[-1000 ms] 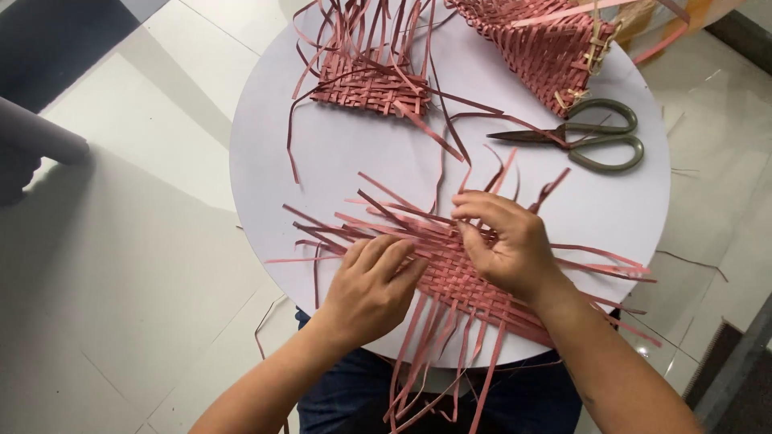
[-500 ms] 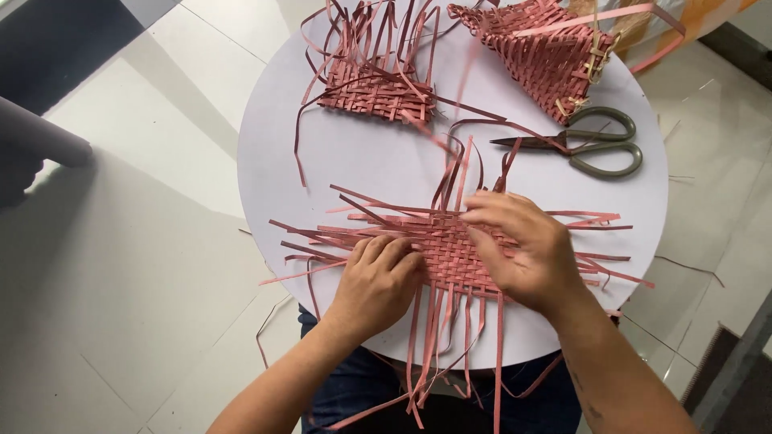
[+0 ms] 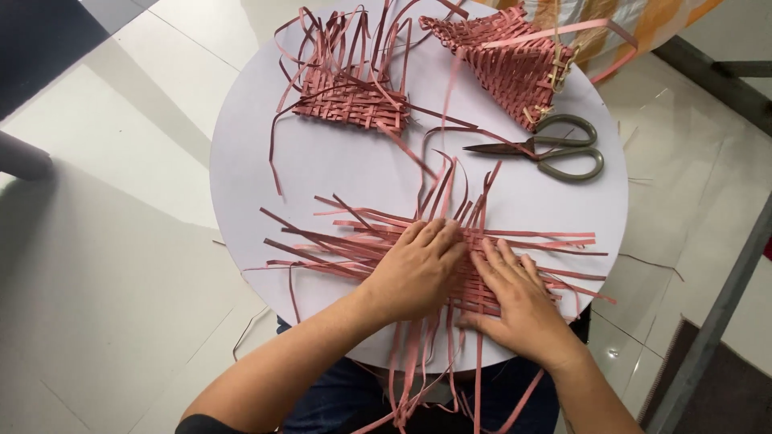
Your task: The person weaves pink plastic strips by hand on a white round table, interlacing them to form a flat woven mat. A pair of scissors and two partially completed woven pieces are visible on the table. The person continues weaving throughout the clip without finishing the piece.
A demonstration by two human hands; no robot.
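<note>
Woven mat (image 3: 474,277) lay at near edge of tabletop (image 3: 338,185), long axis left-right, directly under your fingers. Left hand (image 3: 414,269) and right hand (image 3: 519,301) pressed flat, fingers together, pinching nothing; both equally near.

Two bare forearms, no sleeves reaching the wrists, left hand (image 3: 418,269) and right hand (image 3: 519,301) without rings, watch or gloves, dark sleeve edge (image 3: 201,423) at left upper arm, blue denim trousers (image 3: 338,394) at the lap.
</note>
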